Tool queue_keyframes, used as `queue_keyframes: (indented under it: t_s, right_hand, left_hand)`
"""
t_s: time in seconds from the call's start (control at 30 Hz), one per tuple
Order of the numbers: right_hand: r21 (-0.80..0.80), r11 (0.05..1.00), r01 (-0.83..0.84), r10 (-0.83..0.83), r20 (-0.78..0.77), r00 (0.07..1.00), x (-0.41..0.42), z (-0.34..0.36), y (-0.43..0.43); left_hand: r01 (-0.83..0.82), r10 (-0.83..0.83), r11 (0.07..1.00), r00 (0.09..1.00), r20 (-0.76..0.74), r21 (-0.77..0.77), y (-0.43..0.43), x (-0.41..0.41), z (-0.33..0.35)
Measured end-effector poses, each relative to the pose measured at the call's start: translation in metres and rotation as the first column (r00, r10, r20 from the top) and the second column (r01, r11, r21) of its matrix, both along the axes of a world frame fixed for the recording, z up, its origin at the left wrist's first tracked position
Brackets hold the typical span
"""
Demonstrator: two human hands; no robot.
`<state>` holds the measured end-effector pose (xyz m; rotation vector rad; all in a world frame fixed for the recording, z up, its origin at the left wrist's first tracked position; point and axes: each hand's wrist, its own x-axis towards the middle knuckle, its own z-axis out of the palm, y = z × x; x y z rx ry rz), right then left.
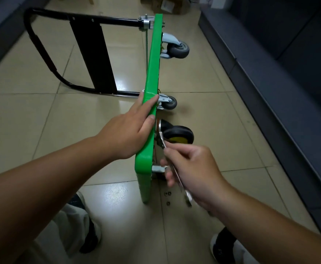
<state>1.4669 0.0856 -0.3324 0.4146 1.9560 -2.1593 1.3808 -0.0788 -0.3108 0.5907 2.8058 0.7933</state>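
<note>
I am looking down on a green deck [152, 73] of a platform cart, standing on its long edge on the floor [203, 77]. I am judging the job, work on a caster's bolts, as partway done. The black caster [178, 134] is sitting on the deck's underside, near its close end. Two small nuts [168, 193] are lying loose on the floor just beside the deck's near corner, so some fasteners seem to be off already. I cannot tell whether the current turn is loosening or tightening.

My left hand [127, 130] is lying flat over the deck's top edge with straight fingers, steadying it and clasping nothing. My right hand [192, 168] is curling its fingers round a wrench [181, 184], just right of the deck. The wrench head is reaching up to the caster's mounting plate.

The floor is showing glossy beige tiles. The deck is looking like smooth, rounded plastic. A black tube handle [41, 48] is spreading out left of the deck. Two grey rubber casters [178, 50] in silver brackets are sitting at the deck's far half. The black caster is showing a yellow hub. The wrench is slim, bright steel.
</note>
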Motion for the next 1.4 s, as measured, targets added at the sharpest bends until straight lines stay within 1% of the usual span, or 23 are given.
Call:
queue_keyframes:
  t_s: [0.07,0.13,0.23,0.33,0.43,0.57,0.7,0.87,1.07,1.13,1.23,1.3,1.4]
  right_hand:
    - [0.13,0.99,0.056,-0.035,-0.158,0.987,0.011,-0.023,0.007]
    - [0.226,0.967,0.121,-0.046,-0.312,0.949,0.012,-0.048,0.014]
    - [0.314,0.939,0.143,0.053,-0.541,0.839,-0.001,-0.074,0.015]
    - [0.335,0.932,0.141,0.124,-0.658,0.743,-0.014,-0.089,0.007]
    - [0.338,0.926,0.172,0.13,-0.709,0.693,-0.021,-0.103,-0.003]
    - [0.306,0.939,0.157,0.134,-0.744,0.655,-0.028,-0.123,-0.005]
    - [0.297,0.948,0.112,0.159,-0.749,0.644,-0.029,-0.132,-0.007]
    - [0.352,0.93,0.107,0.221,-0.767,0.602,-0.035,-0.127,-0.003]
    - [0.376,0.921,0.103,0.24,-0.754,0.611,-0.027,-0.12,-0.004]
    - [0.354,0.93,0.098,0.217,-0.746,0.63,-0.023,-0.118,-0.007]
    - [0.306,0.949,0.072,0.172,-0.697,0.696,-0.014,-0.112,-0.015]
    - [0.313,0.947,0.071,0.157,-0.647,0.746,-0.008,-0.105,-0.02]
    - [0.29,0.957,0.007,0.157,-0.537,0.829,-0.006,-0.088,-0.017]
  left_hand:
    - [-0.003,0.003,1.0,1.0,-0.004,0.011,-0.001,-0.001,0.0]
    - [-0.008,0.008,1.0,1.0,-0.005,0.025,-0.002,-0.001,-0.002]
    - [-0.004,0.005,0.999,1.0,-0.028,0.041,-0.003,-0.003,-0.007]
    - [0.0,0.004,0.997,0.999,-0.051,0.076,-0.005,-0.004,-0.011]
    - [-0.005,0.012,0.995,0.997,-0.071,0.1,-0.007,-0.005,-0.014]
    - [-0.004,0.015,0.992,0.996,-0.087,0.128,-0.007,-0.006,-0.017]
    - [-0.007,0.019,0.991,0.995,-0.093,0.137,-0.007,-0.007,-0.017]
    - [-0.014,0.025,0.991,0.996,-0.081,0.136,-0.006,-0.005,-0.017]
    - [-0.046,0.052,0.994,0.997,-0.059,0.1,-0.004,-0.003,-0.015]
    - [-0.048,0.054,0.994,0.997,-0.053,0.093,-0.004,-0.003,-0.014]
    - [-0.06,0.064,0.994,0.997,-0.037,0.086,-0.003,-0.002,-0.012]
    - [-0.062,0.064,0.996,0.997,-0.034,0.069,-0.002,-0.001,-0.011]
    - [-0.05,0.051,0.998,0.998,-0.023,0.047,0.0,-0.001,-0.01]
